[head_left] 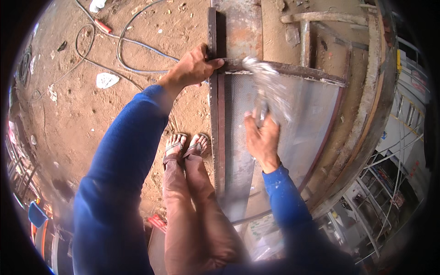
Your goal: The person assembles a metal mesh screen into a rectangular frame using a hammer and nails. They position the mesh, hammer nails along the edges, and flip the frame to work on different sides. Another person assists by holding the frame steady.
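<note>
Blue cable lies on the dirt floor, running up behind the left hand. That hand is curled on the frame's far-left corner, thumb over the bar. Framed mesh panel sits right of the sandalled feet, left edge just beside them. Right hand, over the mesh, grips a motion-blurred silvery tool, type unclear. Dirt strip separates panel's right edge from a long beam.

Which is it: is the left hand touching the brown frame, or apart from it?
Touching: the head view shows the left hand with its thumb lying on the brown frame at a corner.
</note>
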`<state>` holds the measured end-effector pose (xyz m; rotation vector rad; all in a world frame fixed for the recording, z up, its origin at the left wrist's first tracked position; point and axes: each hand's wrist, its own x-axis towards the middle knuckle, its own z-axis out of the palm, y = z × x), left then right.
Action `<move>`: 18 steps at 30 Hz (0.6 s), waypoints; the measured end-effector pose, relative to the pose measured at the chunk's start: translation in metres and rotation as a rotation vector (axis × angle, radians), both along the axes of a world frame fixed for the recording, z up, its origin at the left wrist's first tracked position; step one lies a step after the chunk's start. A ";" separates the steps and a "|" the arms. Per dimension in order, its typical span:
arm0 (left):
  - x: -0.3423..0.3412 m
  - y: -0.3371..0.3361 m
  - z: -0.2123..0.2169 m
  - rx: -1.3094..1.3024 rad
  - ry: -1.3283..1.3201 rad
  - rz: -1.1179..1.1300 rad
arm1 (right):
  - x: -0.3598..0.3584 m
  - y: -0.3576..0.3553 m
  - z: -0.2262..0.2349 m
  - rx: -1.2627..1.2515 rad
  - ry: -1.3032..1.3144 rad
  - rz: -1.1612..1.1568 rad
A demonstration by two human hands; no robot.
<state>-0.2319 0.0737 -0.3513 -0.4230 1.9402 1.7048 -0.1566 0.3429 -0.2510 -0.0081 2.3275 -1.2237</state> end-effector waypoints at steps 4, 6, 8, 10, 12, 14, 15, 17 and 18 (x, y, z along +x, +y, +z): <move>-0.004 0.008 0.000 -0.013 -0.057 -0.059 | 0.022 0.030 -0.062 0.076 0.219 0.102; -0.003 0.010 -0.005 0.049 -0.013 -0.044 | 0.004 0.024 -0.075 0.190 -0.319 -0.063; 0.002 0.002 -0.015 0.048 -0.011 -0.019 | -0.021 0.006 -0.029 0.241 -0.120 -0.014; -0.003 0.008 -0.009 0.030 -0.033 -0.020 | -0.021 0.009 -0.017 0.175 -0.034 -0.073; 0.000 0.005 -0.006 -0.018 -0.051 -0.014 | -0.013 0.004 0.005 0.100 -0.075 -0.138; 0.000 0.006 0.005 -0.022 -0.082 -0.034 | 0.006 0.011 -0.012 -0.077 0.151 -0.121; -0.004 0.009 0.009 0.000 -0.080 -0.042 | 0.021 0.029 -0.045 -0.122 0.136 -0.135; -0.006 0.007 0.005 0.000 -0.065 -0.045 | 0.007 0.022 -0.059 0.145 -0.084 -0.036; -0.006 0.012 0.001 0.000 -0.075 -0.060 | -0.002 0.017 -0.064 0.272 -0.186 0.044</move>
